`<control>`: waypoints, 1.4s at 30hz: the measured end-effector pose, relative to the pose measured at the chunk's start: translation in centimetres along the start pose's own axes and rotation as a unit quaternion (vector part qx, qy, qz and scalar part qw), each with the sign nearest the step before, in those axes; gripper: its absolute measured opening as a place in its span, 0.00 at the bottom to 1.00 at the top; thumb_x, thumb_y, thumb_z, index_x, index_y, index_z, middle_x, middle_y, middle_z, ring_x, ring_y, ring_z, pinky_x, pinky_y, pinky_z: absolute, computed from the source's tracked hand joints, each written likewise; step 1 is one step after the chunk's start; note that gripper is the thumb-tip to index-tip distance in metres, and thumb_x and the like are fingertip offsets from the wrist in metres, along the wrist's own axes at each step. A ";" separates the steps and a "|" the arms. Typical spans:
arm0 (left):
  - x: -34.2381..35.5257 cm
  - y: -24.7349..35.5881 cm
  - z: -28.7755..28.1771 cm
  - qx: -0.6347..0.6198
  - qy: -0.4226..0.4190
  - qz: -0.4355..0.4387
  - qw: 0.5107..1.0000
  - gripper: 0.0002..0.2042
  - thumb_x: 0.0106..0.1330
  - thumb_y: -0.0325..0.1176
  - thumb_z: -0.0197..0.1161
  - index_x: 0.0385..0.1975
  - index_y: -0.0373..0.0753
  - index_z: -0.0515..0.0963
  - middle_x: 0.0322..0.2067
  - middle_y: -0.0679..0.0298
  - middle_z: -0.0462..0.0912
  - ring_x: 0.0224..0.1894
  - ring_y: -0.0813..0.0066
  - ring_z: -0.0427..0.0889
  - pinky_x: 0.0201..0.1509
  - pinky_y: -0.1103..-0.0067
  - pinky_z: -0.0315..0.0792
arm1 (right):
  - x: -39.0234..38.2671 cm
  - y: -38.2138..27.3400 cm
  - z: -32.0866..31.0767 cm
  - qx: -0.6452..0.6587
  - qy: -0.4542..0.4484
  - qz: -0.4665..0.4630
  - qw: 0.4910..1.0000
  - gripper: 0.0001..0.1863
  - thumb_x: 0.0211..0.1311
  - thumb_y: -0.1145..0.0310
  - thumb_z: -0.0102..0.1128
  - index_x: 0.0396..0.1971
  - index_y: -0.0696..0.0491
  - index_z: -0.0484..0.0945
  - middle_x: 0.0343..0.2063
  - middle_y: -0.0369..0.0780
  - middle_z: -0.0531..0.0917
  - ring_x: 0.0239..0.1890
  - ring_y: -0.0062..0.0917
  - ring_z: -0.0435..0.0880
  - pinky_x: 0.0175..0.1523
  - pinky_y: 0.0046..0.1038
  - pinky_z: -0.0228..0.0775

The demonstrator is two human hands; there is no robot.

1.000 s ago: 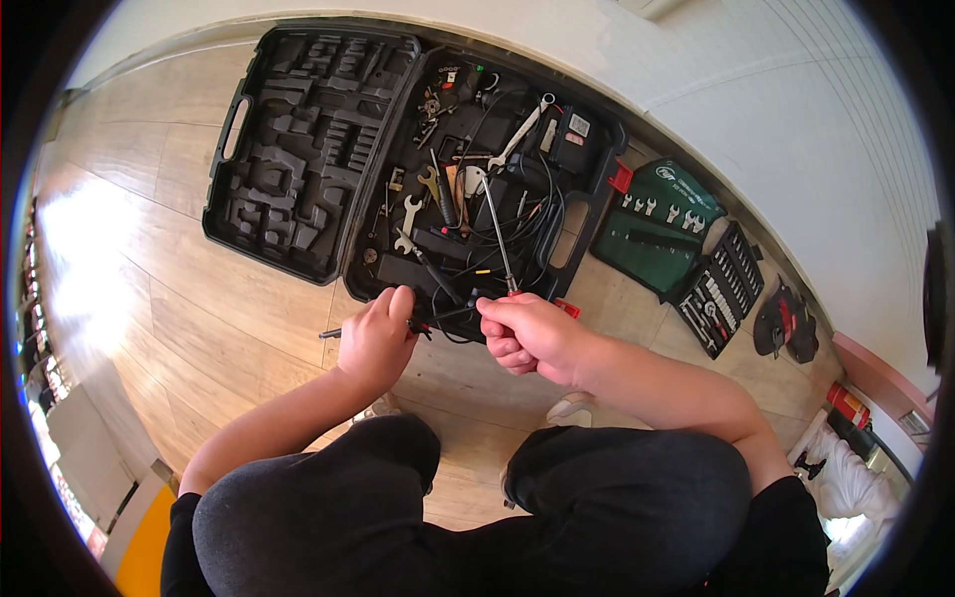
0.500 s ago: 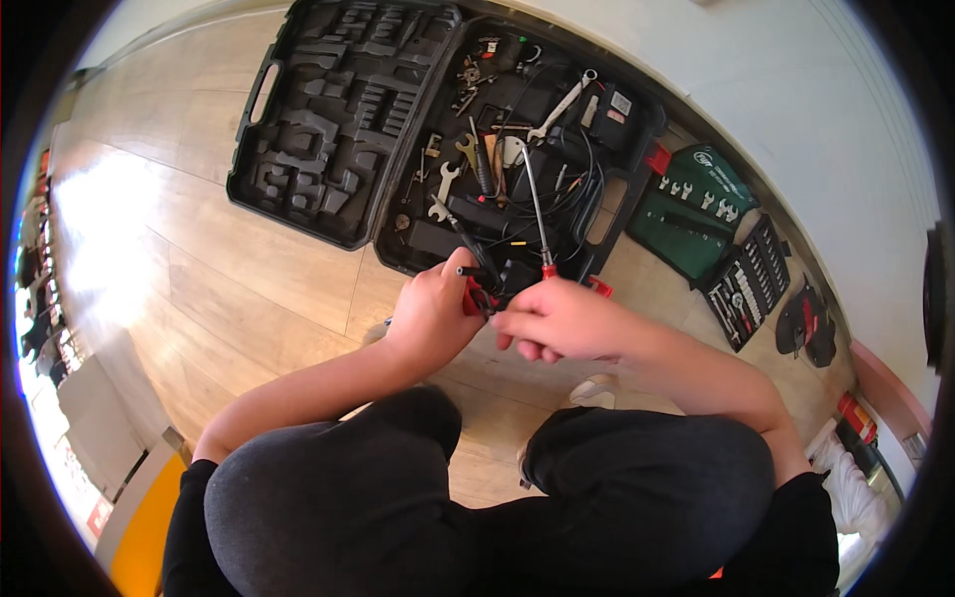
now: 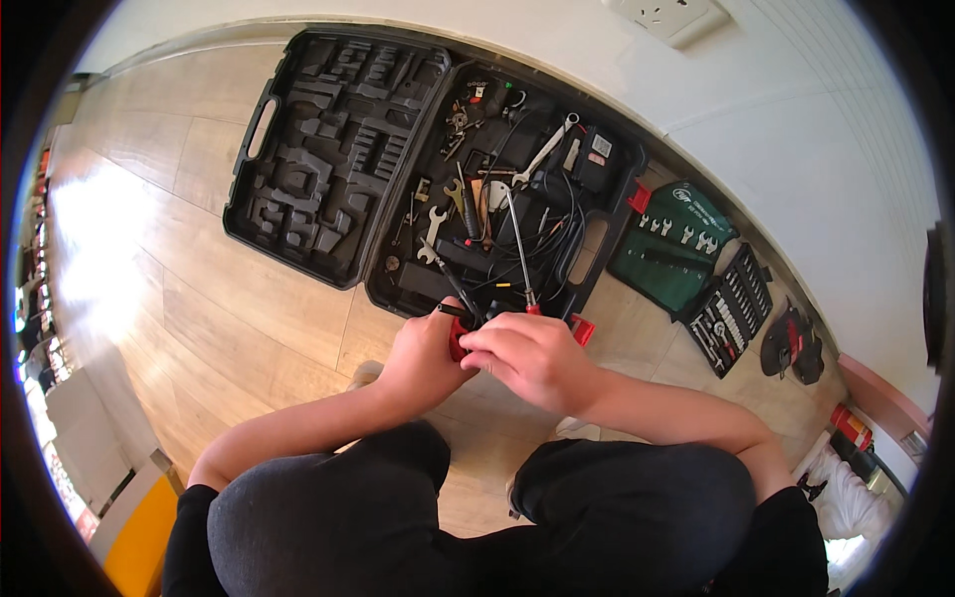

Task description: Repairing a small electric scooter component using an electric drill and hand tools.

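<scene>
My left hand [image 3: 420, 360] is closed around a small red and black object [image 3: 458, 340], whose exact kind I cannot make out. A short black rod end [image 3: 454, 310] sticks out above the thumb. The fingers of my right hand [image 3: 537, 360] are pinched together against the object's right side and hide much of it; what lies between them is hidden. Just beyond both hands is the open black tool case [image 3: 403, 291]. In it, a long screwdriver [image 3: 521, 244] with a red handle points away from my right hand. Spanners [image 3: 545, 151] and black cables [image 3: 569, 224] lie there too.
The case's moulded lid [image 3: 318, 149] lies folded open to the left. On the right are a green spanner pouch [image 3: 662, 261], a socket set [image 3: 731, 308] and a black and red item [image 3: 793, 343]. A white wall with a socket outlet [image 3: 668, 15] borders the far side.
My right hand has shifted left and closed in on the red and black object, covering more of it. The view has tilted, so the case and wall sit lower in the picture.
</scene>
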State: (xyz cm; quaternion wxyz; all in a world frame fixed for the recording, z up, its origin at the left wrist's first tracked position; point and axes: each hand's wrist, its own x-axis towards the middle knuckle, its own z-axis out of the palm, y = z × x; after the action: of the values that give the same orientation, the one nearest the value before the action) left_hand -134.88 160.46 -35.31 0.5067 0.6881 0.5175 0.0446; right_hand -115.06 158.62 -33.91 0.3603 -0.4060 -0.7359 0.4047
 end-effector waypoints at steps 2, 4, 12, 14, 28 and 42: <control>0.0 0.2 -0.1 0.008 -0.002 0.005 1.000 0.23 0.51 0.34 0.76 0.44 0.33 0.73 0.25 0.52 0.83 0.31 0.49 0.85 0.35 0.64 0.78 | 0.1 0.2 -0.4 0.005 0.010 0.045 0.999 0.14 0.51 0.73 0.76 0.38 0.57 0.83 0.29 0.40 0.82 0.31 0.32 0.84 0.34 0.30 0.77; 0.1 0.7 -0.5 -0.010 -0.001 -0.014 1.000 0.20 0.51 0.32 0.74 0.40 0.33 0.73 0.24 0.52 0.82 0.31 0.50 0.85 0.34 0.64 0.78 | -0.1 0.9 -0.3 -0.001 0.008 0.021 1.000 0.14 0.51 0.73 0.76 0.38 0.57 0.83 0.29 0.39 0.83 0.31 0.31 0.84 0.34 0.30 0.77; -0.3 0.5 0.3 -0.024 0.005 0.015 1.000 0.17 0.51 0.30 0.73 0.35 0.34 0.72 0.24 0.52 0.82 0.28 0.48 0.84 0.32 0.63 0.77 | 0.2 0.1 0.2 -0.016 0.063 0.034 0.997 0.10 0.51 0.73 0.76 0.32 0.56 0.84 0.29 0.38 0.82 0.29 0.31 0.82 0.32 0.30 0.75; -0.3 0.6 0.3 -0.022 0.004 0.013 1.000 0.17 0.51 0.30 0.73 0.35 0.33 0.72 0.24 0.52 0.82 0.28 0.47 0.83 0.32 0.63 0.77 | -0.1 0.7 0.2 -0.023 0.026 -0.019 0.999 0.11 0.50 0.73 0.77 0.32 0.56 0.83 0.29 0.38 0.81 0.29 0.31 0.82 0.32 0.30 0.74; -0.6 0.6 0.0 -0.055 0.004 0.018 0.998 0.15 0.51 0.27 0.70 0.35 0.33 0.73 0.27 0.50 0.83 0.33 0.45 0.84 0.35 0.63 0.78 | 0.2 0.0 0.8 -0.036 0.031 -0.033 0.998 0.11 0.50 0.79 0.75 0.34 0.57 0.83 0.30 0.38 0.82 0.30 0.31 0.81 0.33 0.30 0.74; -1.7 -1.3 -2.0 -0.377 0.014 -0.208 0.902 0.19 0.58 0.29 0.76 0.40 0.33 0.71 0.29 0.64 0.83 0.29 0.81 0.83 0.35 0.81 0.77 | 6.3 14.4 0.9 -0.372 -0.129 -0.095 0.914 0.02 0.55 0.70 0.61 0.27 0.51 0.80 0.34 0.36 0.78 0.42 0.29 0.78 0.49 0.31 0.74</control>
State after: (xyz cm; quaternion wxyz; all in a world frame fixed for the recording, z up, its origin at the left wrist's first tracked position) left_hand -137.67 160.39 -34.50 0.7189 0.3216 0.6004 0.1390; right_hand -114.04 168.90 -45.84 0.1213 -0.3832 -0.9085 0.1144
